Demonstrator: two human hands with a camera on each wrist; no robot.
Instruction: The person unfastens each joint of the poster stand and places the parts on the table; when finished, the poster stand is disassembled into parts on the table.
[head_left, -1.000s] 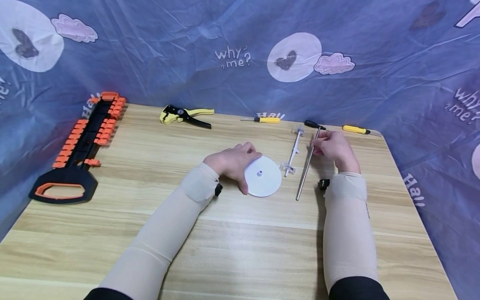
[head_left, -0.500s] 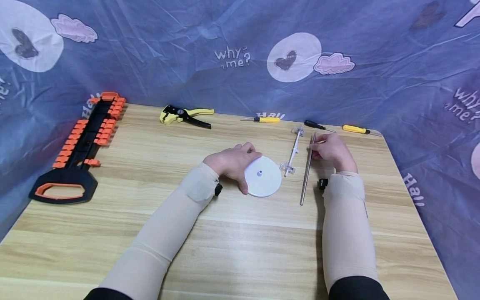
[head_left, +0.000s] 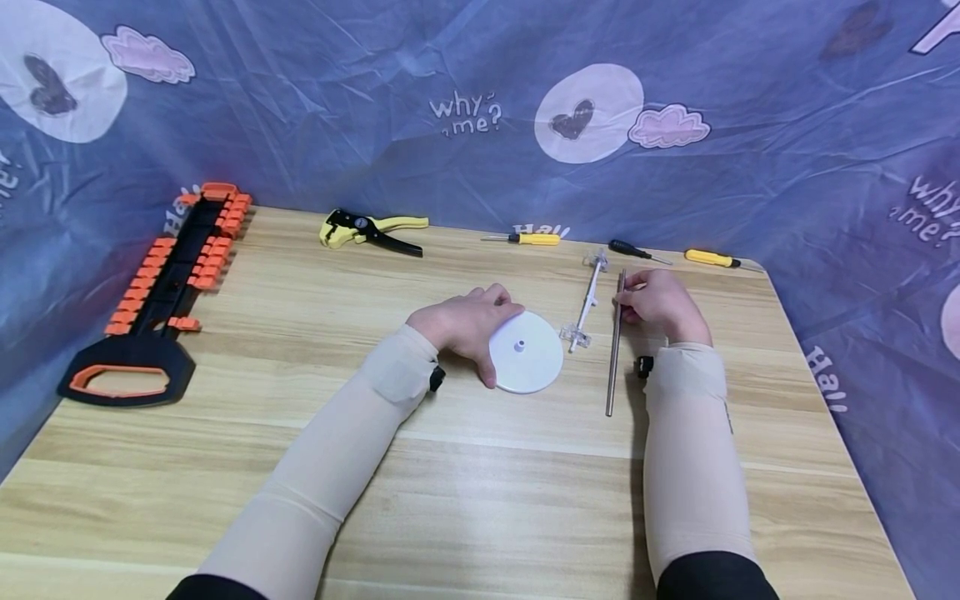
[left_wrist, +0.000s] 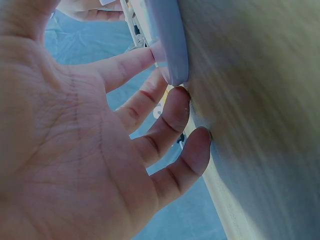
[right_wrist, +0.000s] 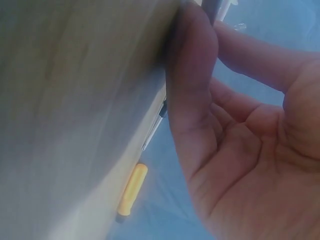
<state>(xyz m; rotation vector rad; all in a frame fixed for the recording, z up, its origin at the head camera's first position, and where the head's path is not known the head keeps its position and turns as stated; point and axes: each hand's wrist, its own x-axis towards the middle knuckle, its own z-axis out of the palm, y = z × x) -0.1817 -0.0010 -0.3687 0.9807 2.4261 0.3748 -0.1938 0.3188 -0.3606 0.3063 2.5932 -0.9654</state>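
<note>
A white round base (head_left: 534,367) with a small raised centre stub lies flat on the table. My left hand (head_left: 465,325) holds its left edge, the thumb at the near rim and the forefinger at the far rim. In the left wrist view, the fingertips meet the rim of the white base (left_wrist: 172,40) close to the tabletop. My right hand (head_left: 660,302) pinches a thin metal rod (head_left: 613,358) near its far end between thumb and forefinger. The rod points toward me. Just left of it lies a slim white shaft with clear plastic end pieces (head_left: 589,302).
Along the back edge lie yellow-black wire strippers (head_left: 367,232), a yellow screwdriver (head_left: 536,239), a black screwdriver (head_left: 630,249) and another yellow screwdriver (head_left: 708,258). A black rack with orange clips (head_left: 161,283) stands at the left. A printed blue cloth (head_left: 375,125) hangs behind the table.
The right hand has drawn the metal rod slightly toward me and turned it more upright in the head view, uncovering the black screwdriver. The left hand and white base have stayed put.
</note>
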